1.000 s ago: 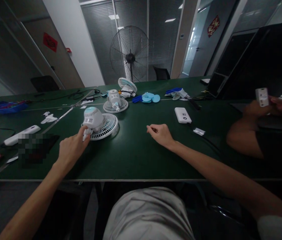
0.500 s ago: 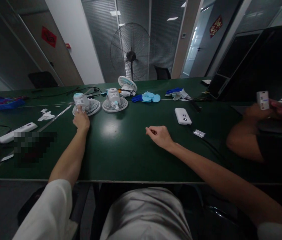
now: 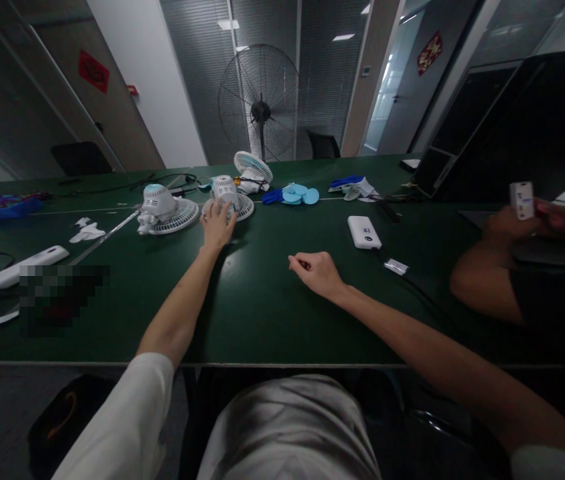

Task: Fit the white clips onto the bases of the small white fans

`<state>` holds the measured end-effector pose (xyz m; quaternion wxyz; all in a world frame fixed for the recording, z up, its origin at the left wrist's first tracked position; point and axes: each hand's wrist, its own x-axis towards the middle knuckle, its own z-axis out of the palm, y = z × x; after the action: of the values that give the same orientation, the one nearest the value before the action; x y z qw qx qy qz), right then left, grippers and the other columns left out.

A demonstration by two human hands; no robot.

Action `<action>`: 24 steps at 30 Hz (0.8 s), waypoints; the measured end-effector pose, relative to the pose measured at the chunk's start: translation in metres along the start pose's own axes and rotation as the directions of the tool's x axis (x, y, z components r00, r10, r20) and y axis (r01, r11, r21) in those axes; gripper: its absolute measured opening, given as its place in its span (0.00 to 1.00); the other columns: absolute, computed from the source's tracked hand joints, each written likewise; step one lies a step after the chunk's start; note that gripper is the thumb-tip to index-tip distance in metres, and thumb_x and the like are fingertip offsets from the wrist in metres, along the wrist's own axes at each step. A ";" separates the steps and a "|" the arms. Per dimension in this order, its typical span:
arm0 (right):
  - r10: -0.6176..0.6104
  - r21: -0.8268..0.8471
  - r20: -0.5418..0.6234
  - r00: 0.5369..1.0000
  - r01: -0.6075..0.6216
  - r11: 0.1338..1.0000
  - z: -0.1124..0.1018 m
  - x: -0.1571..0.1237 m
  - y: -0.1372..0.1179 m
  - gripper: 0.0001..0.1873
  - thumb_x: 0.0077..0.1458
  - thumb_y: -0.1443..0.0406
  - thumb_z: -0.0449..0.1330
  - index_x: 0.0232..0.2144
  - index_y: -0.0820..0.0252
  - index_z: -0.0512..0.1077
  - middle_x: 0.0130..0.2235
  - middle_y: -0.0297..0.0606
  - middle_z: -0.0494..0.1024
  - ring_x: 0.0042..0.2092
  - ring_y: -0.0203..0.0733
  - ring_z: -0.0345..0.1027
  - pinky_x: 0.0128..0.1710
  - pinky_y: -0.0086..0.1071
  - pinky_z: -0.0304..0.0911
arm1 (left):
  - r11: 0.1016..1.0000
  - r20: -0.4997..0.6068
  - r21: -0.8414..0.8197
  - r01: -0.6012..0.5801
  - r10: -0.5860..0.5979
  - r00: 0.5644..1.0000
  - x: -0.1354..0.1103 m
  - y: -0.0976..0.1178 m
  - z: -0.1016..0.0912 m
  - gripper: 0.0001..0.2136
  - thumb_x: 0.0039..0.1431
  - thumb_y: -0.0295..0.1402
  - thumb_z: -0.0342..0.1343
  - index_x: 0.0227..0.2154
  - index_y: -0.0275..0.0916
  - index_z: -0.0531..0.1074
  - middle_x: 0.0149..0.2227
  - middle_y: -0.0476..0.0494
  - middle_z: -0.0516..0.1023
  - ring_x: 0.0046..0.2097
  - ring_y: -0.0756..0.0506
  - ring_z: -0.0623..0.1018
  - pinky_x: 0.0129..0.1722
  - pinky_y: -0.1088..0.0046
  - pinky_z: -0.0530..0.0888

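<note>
My left hand (image 3: 218,225) is at the middle white fan (image 3: 223,187), its fingers spread over the near side of the housing. That fan lies face down on its round grille; whether my fingers touch it I cannot tell. To its left, another white fan head (image 3: 159,203) rests on its grille, with a light blue patch on top. Behind them a third fan (image 3: 253,170) leans with its grille tilted up. My right hand (image 3: 318,272) is closed above the table, thumb against the curled fingers; something small and dark shows inside, too hidden to name.
On the green table (image 3: 262,313) are light blue fan blades (image 3: 299,194), blue-and-white gloves (image 3: 355,187), a white power bank (image 3: 363,232) with a cable, and a long white power strip (image 3: 29,267). At right, a person's hands hold a small white box (image 3: 521,200).
My left hand has left the left fan and moved right to the middle one, its fingers now spread. The left fan has turned slightly. My right hand stays closed in place.
</note>
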<state>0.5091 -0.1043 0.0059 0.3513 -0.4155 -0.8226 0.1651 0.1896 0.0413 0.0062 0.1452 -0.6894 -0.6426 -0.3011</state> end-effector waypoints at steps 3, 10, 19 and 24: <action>0.003 -0.015 -0.007 1.000 -0.003 1.000 0.000 0.000 0.000 0.22 0.71 0.55 0.52 0.31 0.59 0.78 0.23 0.31 0.74 0.25 0.35 0.65 0.29 0.30 0.56 | 0.984 -0.051 -0.001 0.178 -0.178 0.983 0.006 0.010 0.010 0.22 0.71 0.43 0.47 0.61 0.38 0.66 0.67 0.29 0.62 0.66 0.29 0.62 0.64 0.46 0.57; 0.000 -0.021 0.002 1.000 0.000 1.000 -0.002 0.000 -0.003 0.22 0.71 0.56 0.52 0.32 0.60 0.79 0.25 0.32 0.76 0.25 0.34 0.65 0.29 0.31 0.56 | 0.970 -0.079 -0.120 0.214 -0.224 0.971 0.011 -0.016 0.013 0.23 0.70 0.34 0.48 0.64 0.31 0.59 0.62 0.28 0.67 0.62 0.36 0.68 0.63 0.60 0.64; -0.008 0.002 0.040 0.999 0.008 1.000 -0.002 0.000 -0.003 0.21 0.71 0.57 0.52 0.34 0.60 0.79 0.25 0.32 0.75 0.25 0.34 0.64 0.29 0.30 0.57 | 0.983 -0.073 0.002 0.184 -0.183 0.980 0.012 -0.018 0.007 0.18 0.73 0.34 0.45 0.62 0.38 0.65 0.63 0.31 0.69 0.61 0.34 0.71 0.62 0.53 0.63; -0.030 0.008 0.046 0.998 0.030 1.000 -0.002 -0.001 -0.003 0.20 0.71 0.57 0.53 0.33 0.61 0.79 0.24 0.31 0.73 0.24 0.33 0.64 0.28 0.30 0.57 | 0.977 -0.068 0.024 0.210 -0.208 0.976 0.011 -0.010 0.004 0.21 0.76 0.42 0.40 0.65 0.42 0.61 0.59 0.31 0.74 0.56 0.31 0.75 0.59 0.48 0.62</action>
<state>0.5087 -0.1066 0.0084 0.3361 -0.3979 -0.8360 0.1724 0.1804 0.0541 0.0080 0.1441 -0.6055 -0.7111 -0.3269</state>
